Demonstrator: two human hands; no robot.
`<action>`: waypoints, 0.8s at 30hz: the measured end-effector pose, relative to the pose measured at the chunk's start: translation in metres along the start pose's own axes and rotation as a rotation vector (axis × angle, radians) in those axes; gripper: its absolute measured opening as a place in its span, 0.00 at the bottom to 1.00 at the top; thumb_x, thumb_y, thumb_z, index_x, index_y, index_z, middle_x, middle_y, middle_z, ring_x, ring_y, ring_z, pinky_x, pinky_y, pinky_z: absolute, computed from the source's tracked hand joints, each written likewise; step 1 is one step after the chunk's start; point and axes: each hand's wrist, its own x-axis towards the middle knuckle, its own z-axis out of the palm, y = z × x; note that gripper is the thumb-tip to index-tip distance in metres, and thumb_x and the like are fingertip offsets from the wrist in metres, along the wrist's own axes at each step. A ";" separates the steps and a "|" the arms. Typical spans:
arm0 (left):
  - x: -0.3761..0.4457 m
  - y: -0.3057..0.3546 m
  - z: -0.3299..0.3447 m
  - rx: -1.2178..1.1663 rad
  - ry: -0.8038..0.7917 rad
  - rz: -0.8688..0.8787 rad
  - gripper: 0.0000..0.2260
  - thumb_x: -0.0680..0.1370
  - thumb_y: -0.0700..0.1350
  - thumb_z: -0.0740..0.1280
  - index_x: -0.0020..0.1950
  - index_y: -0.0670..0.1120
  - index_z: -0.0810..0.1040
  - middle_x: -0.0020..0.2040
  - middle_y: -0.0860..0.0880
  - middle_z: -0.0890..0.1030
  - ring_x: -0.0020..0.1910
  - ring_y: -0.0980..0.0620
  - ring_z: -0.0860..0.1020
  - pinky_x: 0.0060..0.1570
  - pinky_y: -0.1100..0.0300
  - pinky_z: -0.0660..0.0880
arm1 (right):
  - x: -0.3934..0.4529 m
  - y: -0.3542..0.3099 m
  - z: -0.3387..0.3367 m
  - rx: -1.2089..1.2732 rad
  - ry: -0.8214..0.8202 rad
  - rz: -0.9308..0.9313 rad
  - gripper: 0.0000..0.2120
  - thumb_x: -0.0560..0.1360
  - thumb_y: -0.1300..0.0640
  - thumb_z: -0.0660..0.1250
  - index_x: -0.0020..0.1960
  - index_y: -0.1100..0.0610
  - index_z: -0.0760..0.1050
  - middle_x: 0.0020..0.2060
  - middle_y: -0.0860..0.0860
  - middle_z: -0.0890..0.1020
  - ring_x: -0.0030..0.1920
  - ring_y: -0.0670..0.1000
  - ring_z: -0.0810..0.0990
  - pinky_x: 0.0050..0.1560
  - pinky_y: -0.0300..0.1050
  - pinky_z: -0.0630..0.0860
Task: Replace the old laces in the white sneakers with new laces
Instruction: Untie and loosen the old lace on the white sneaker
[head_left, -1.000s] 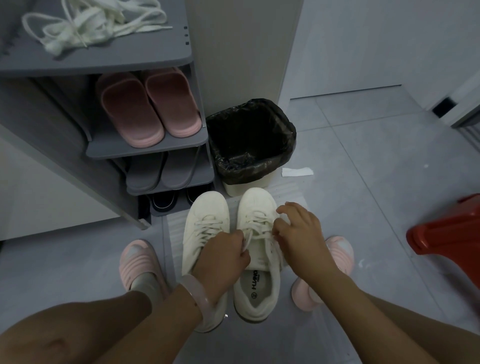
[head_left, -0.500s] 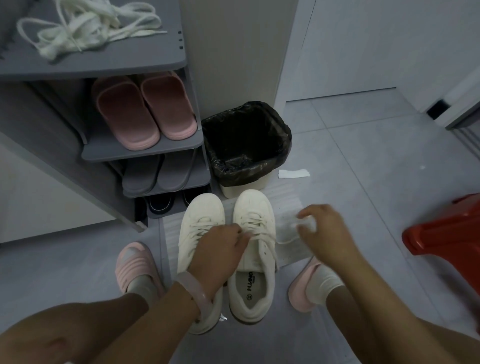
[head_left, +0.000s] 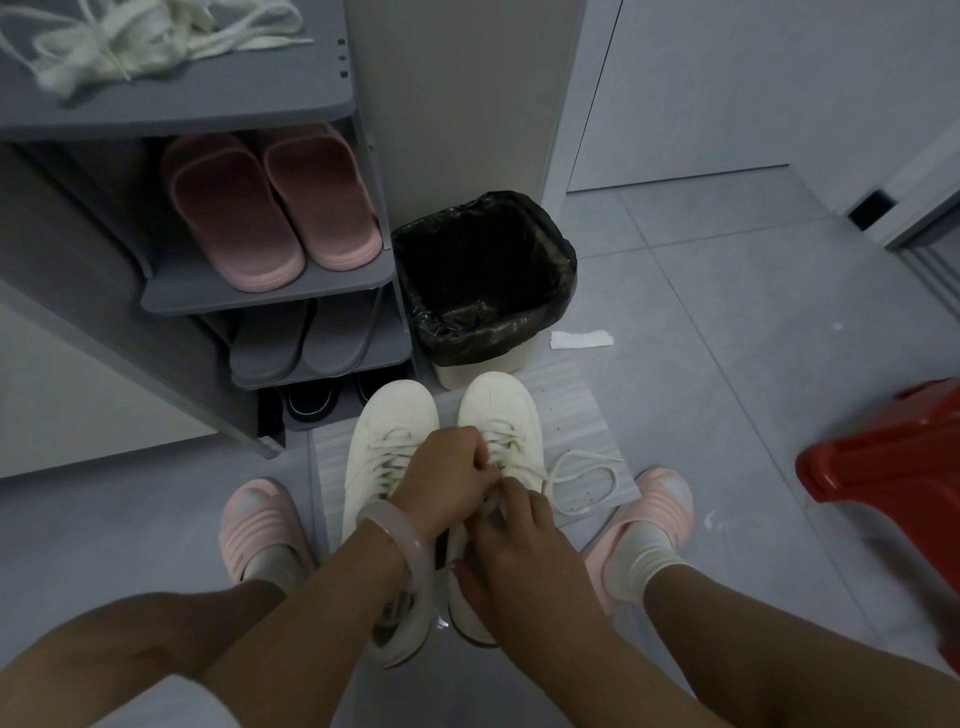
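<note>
Grey shoe rack (head_left: 218, 111) at left: pink slippers (head_left: 270, 208) on 2nd shelf, grey slippers (head_left: 296, 343) on shelf below, black shoes (head_left: 311, 402) at bottom. Bin (head_left: 483, 283) w/ black liner just right of rack. White paper scrap (head_left: 581, 340) on grey tiled floor (head_left: 727, 322) beside bin. Red stool (head_left: 893, 457) at right edge. Pink bracelet (head_left: 402, 527) on wrist. Feet in pink slides (head_left: 260, 519), white socks (head_left: 641, 558).

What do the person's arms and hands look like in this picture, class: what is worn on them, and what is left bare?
Both forearms are bare, with no sleeves in view. The left hand has a smooth, pale pink, translucent bangle round its wrist. The right hand wears nothing: no ring, watch or glove shows. No markings show on either arm.
</note>
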 end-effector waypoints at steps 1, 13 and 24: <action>0.000 0.002 -0.002 -0.125 -0.040 -0.071 0.06 0.75 0.41 0.63 0.39 0.44 0.74 0.37 0.51 0.74 0.40 0.53 0.72 0.37 0.64 0.67 | 0.000 0.000 0.000 -0.004 -0.002 0.005 0.19 0.59 0.45 0.75 0.45 0.54 0.79 0.45 0.54 0.79 0.41 0.53 0.79 0.31 0.41 0.78; -0.002 0.024 -0.027 -0.390 -0.048 -0.372 0.17 0.78 0.51 0.57 0.33 0.45 0.71 0.33 0.50 0.73 0.35 0.52 0.71 0.34 0.61 0.65 | 0.004 -0.004 0.002 -0.110 -0.024 0.018 0.15 0.46 0.53 0.79 0.28 0.53 0.77 0.36 0.51 0.80 0.34 0.49 0.78 0.20 0.33 0.65; -0.010 -0.003 -0.001 0.092 -0.005 0.096 0.05 0.76 0.41 0.64 0.40 0.45 0.72 0.42 0.47 0.76 0.44 0.49 0.74 0.44 0.60 0.69 | 0.008 0.005 0.008 -0.106 0.087 0.000 0.15 0.46 0.54 0.79 0.30 0.51 0.77 0.34 0.48 0.77 0.31 0.48 0.75 0.24 0.34 0.52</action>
